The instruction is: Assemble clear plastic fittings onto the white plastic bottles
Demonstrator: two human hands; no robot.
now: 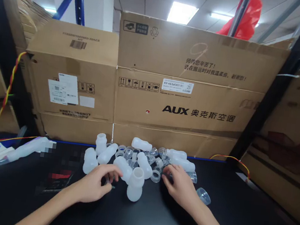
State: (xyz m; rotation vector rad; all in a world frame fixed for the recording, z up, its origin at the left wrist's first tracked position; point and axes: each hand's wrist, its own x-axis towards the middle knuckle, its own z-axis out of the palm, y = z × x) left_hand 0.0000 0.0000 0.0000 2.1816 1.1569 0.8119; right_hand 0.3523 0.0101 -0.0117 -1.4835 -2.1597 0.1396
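Note:
My left hand (97, 184) hovers left of an upright translucent white bottle (135, 185) with a narrow waist and open mouth. Its fingers are bent, with the thumb apart from them; a small clear edge shows by the thumb tip, too faint to name. My right hand (180, 185) reaches to the right side of a pile of clear caps and rings, thumb and fingers apart; its fingertips partly cover the pieces there. A clear ring (155, 176) lies just left of its thumb. Another white bottle (122, 169) lies tilted beyond my left fingertips.
Several more bottles lie or stand around the pile, including one upright bottle (101, 144). A clear cap (203, 196) lies right of my right forearm. Cardboard boxes (138, 114) wall off the back of the black table (151, 224). White items and wires (1, 155) are at left.

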